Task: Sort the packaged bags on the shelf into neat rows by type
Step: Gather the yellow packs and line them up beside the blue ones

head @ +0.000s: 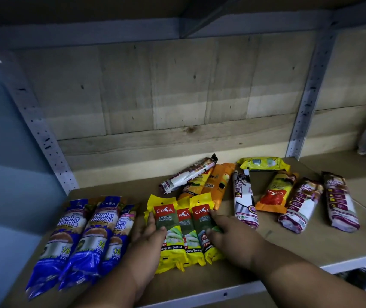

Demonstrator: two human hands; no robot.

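Dim, bluish shot; light from the front catches the pale wooden back wall (177, 90). Corners dark, wide-angle bending at edges, slight softness throughout.

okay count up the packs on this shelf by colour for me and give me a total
Blue packs: 3
Yellow packs: 4, counting one at the back
Orange packs: 3
Purple-and-white packs: 4
Total: 14

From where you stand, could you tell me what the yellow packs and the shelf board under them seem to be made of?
The yellow packs look like thin glossy plastic film: crinkled ends and bright glints. The shelf board looks like matte brown fibreboard or cardboard, flat and dull; which one I cannot tell. Its front rail looks like pale painted metal.
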